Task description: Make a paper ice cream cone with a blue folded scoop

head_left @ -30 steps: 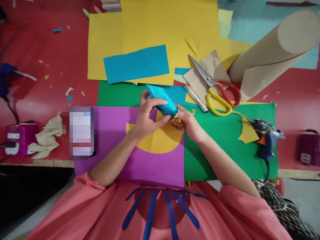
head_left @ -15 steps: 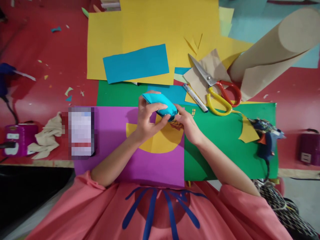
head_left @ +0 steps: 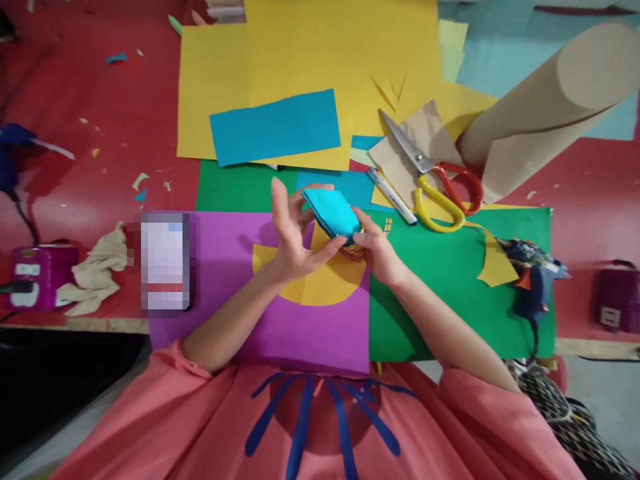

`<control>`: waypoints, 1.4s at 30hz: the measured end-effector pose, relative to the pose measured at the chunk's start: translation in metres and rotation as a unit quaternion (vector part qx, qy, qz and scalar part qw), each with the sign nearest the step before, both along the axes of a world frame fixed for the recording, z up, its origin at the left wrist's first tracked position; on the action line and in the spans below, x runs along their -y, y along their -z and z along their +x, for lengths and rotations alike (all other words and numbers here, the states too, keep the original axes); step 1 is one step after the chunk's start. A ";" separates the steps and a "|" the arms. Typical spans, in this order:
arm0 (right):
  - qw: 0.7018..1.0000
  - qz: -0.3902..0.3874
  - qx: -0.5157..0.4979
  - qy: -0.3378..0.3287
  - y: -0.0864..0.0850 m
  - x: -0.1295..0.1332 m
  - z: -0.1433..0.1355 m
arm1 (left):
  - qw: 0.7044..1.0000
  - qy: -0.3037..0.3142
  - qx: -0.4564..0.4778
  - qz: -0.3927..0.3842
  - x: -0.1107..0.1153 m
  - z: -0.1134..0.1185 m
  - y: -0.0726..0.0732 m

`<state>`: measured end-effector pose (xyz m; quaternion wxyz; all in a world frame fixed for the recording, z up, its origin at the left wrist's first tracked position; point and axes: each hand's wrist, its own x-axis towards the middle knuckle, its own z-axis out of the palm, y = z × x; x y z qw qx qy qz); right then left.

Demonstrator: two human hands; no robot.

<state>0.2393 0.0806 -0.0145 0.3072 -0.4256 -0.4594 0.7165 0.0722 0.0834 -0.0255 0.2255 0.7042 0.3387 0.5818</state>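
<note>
A folded blue paper piece [head_left: 333, 212] is held above the purple sheet [head_left: 225, 267]. My left hand [head_left: 290, 237] has its thumb under the piece and one finger curled along its top edge, while its other fingers stand up and apart. At the piece's lower right end, my right hand [head_left: 377, 250] pinches it together with a small yellow piece with a drawn grid [head_left: 356, 248]. A yellow half-circle [head_left: 320, 287] lies on the purple sheet under my hands.
A green sheet [head_left: 450, 287] lies to the right with a glue gun [head_left: 533, 280] on its edge. Scissors [head_left: 435, 180], a marker [head_left: 390, 195] and a cardboard roll [head_left: 545, 107] are at the back right. A blue rectangle [head_left: 275, 127] rests on yellow paper [head_left: 310, 60]. A cloth [head_left: 95, 273] lies left.
My left hand has loosened: its fingers, which were wrapped over the blue piece, now lift and spread. The blue piece has turned slightly. My right hand stays pinched at its end.
</note>
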 end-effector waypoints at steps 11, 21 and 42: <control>0.998 0.061 0.016 -0.030 -0.018 -0.001 -0.001 | 0.993 0.044 -0.004 -0.110 0.005 0.004 -0.003; 0.980 0.191 0.052 -0.001 -0.011 -0.001 -0.004 | 0.998 -0.026 -0.051 -0.027 0.004 -0.001 0.010; 0.844 0.244 0.441 0.183 -0.059 0.035 0.093 | 0.964 -0.016 -0.176 -0.197 0.002 -0.024 -0.055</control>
